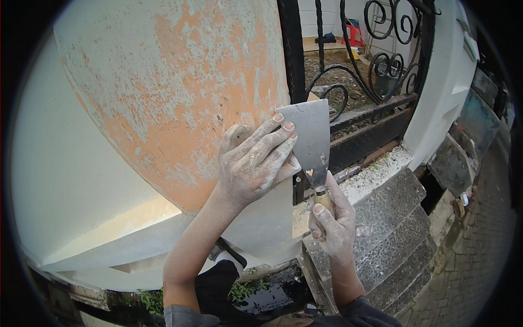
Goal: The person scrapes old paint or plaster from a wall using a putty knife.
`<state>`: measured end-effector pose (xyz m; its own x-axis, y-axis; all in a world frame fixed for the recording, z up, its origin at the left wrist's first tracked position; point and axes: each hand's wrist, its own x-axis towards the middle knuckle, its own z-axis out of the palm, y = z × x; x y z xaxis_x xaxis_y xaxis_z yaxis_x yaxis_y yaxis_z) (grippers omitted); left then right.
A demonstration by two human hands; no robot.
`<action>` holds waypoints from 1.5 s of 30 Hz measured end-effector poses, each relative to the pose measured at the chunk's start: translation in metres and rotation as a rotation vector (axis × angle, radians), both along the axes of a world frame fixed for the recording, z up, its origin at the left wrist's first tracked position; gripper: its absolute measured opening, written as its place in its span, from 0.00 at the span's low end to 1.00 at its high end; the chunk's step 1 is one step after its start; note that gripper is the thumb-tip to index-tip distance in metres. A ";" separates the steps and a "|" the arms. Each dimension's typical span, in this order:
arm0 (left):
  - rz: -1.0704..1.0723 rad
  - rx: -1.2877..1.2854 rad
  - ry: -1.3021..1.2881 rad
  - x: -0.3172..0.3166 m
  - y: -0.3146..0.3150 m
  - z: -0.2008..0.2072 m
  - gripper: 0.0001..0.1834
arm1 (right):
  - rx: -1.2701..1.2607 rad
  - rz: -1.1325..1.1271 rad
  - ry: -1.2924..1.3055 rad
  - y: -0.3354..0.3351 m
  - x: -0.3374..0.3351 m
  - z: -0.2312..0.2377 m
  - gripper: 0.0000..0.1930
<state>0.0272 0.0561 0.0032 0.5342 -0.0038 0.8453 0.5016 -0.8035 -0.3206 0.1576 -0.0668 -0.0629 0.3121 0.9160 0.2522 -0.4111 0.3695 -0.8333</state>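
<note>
My right hand, coated in pale dust, grips the wooden handle of a wide putty knife. Its grey metal blade points up and away, and a small orange fleck sticks to it near the handle. My left hand, just as dusty, reaches across to the blade's left edge. Three of its fingers are stretched out with their tips at that edge, and the little finger is bent. Something pale and angular shows below these fingers; I cannot tell what it is. Behind the left hand stands a wall with patchy orange and grey-white paint.
Right of the wall is a black wrought-iron gate with scrolls. A dark, rough stone ramp lies below it, beside a brick-paved lane. A white ledge juts out at the left. Below, plants grow by a wet ditch near my leg.
</note>
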 end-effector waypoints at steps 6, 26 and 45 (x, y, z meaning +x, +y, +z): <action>-0.042 -0.035 0.012 -0.003 0.000 -0.003 0.16 | -0.009 0.017 0.031 -0.002 0.000 -0.010 0.30; 0.008 0.000 -0.001 -0.005 -0.002 0.002 0.16 | -0.006 0.037 -0.045 -0.003 0.001 0.002 0.30; 0.023 0.034 -0.011 -0.007 -0.002 0.000 0.15 | -0.005 0.057 -0.018 -0.003 -0.001 0.002 0.30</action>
